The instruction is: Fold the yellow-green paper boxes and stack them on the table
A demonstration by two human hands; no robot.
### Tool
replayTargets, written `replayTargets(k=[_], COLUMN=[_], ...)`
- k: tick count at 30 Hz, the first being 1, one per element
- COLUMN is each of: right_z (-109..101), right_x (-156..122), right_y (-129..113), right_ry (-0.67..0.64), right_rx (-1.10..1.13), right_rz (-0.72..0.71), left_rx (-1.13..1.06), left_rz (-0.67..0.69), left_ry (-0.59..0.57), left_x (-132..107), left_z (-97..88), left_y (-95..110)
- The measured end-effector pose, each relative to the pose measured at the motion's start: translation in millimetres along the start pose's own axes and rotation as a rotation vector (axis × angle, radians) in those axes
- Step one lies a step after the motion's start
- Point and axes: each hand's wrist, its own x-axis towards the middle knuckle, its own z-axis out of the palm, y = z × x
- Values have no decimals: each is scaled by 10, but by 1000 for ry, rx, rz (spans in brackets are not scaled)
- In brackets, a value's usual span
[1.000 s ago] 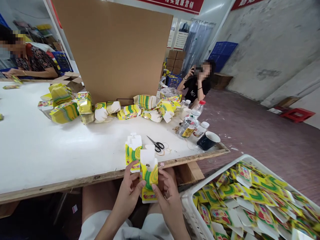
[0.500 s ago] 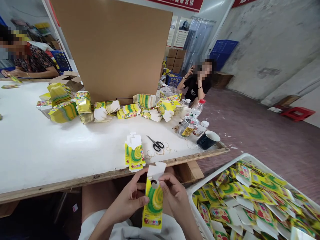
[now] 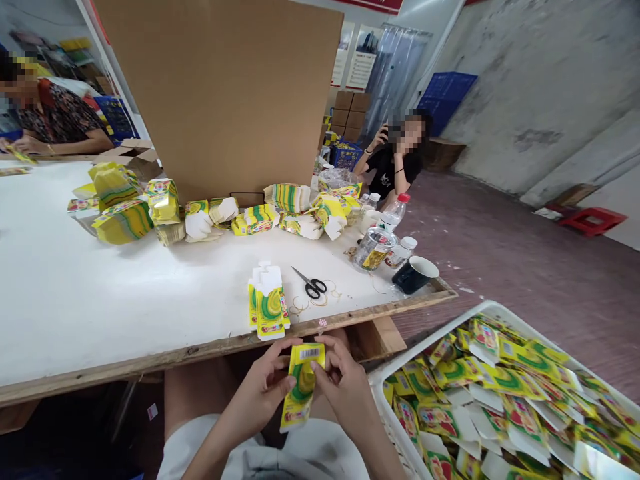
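Observation:
In front of my lap, a yellow and green carton [image 3: 299,393] is held between both hands, its barcode end toward the table. My left hand [image 3: 261,390] grips its left side, the thumb on the printed face. My right hand [image 3: 345,379] pinches the upper right side, with the thumb on the face near the barcode. Just beyond, on the table edge, lies a small stack of flat cartons [image 3: 270,307] with white flaps. To my right, a white basket [image 3: 377,383] is filled with many similar cartons [image 3: 500,393].
Scissors [image 3: 315,288] and rubber bands [image 3: 299,308] lie on the white table [image 3: 200,300]. A dark mug [image 3: 416,275], a jar [image 3: 374,250] and bottles stand at its right corner. Carton bundles [image 3: 125,220] line a tall cardboard sheet [image 3: 220,100]. Two people sit beyond.
The white top flap, upright before, is now folded down, and the barcode panel shows at the carton's top. Both hands have shifted slightly with it.

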Motion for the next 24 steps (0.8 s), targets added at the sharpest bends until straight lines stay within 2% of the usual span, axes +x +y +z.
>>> replayTargets(k=[5, 9, 11, 14, 16, 18, 20, 22, 24], right_z=[-22, -60, -77, -230, -475, -774, -989, -992, -761], right_x=[-29, -23, -35, -111, -199, -291, -351, -345, -254], right_y=[-55, -35, -25, -27, -36, -44, -39, -7, 58], right_ry=[-38, 37, 56, 86, 208, 381, 497, 489, 390], right_rx=[6, 67, 148, 146, -66, -371, -552, -511, -300], right_rz=[-1, -25, -34, -85, -155, -220, -258, -241, -137], left_rx=[-108, -54, -35, 59, 259, 509, 693, 772, 775], left_rz=[-31, -49, -46, -7, 87, 195, 243, 240, 243], left_ry=[31, 70, 48, 18, 121, 304, 435, 461, 428], left_x=[19, 9, 12, 47, 98, 165, 232, 278, 290], left_z=[-7, 54, 113, 157, 99, -34, -193, -310, -344], left_y=[1, 42, 50, 21, -23, -90, -177, -271, -345])
